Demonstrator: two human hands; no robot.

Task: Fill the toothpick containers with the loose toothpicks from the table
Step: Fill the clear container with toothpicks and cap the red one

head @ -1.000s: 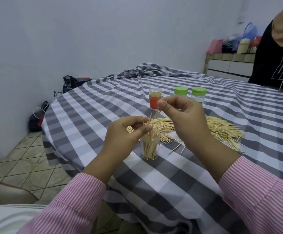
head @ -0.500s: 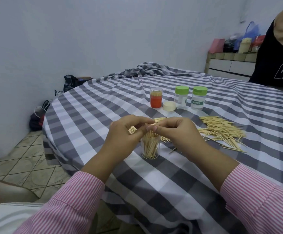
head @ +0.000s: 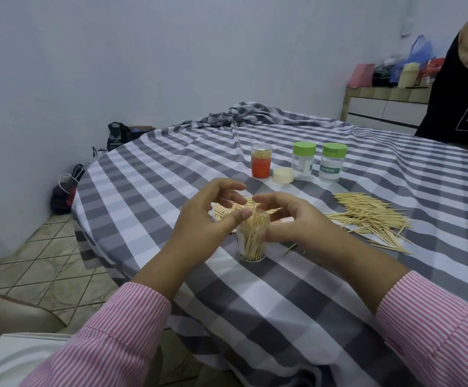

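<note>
Both hands bracket the open jar (head: 252,241) from either side: the left hand (head: 210,219) has its thumb against the jar's rim with the other fingers spread loosely above, and the right hand (head: 291,219) curls its fingers in toward the mouth, where picks stick up. Whether the right fingertips actually pinch any picks I cannot tell; they meet just over the rim. This hold seems meant to steady the light jar and herd the picks upright so they settle in rather than splay out. The jar stands on the checked cloth (head: 283,289), already well filled. A small heap (head: 227,212) lies just behind it, within easy reach, and a larger heap (head: 366,219) lies to the right. Farther back stand an orange jar (head: 261,163), a loose cap (head: 283,174), probably this jar's, and two green-capped jars (head: 319,163), parked clear of the work.
</note>
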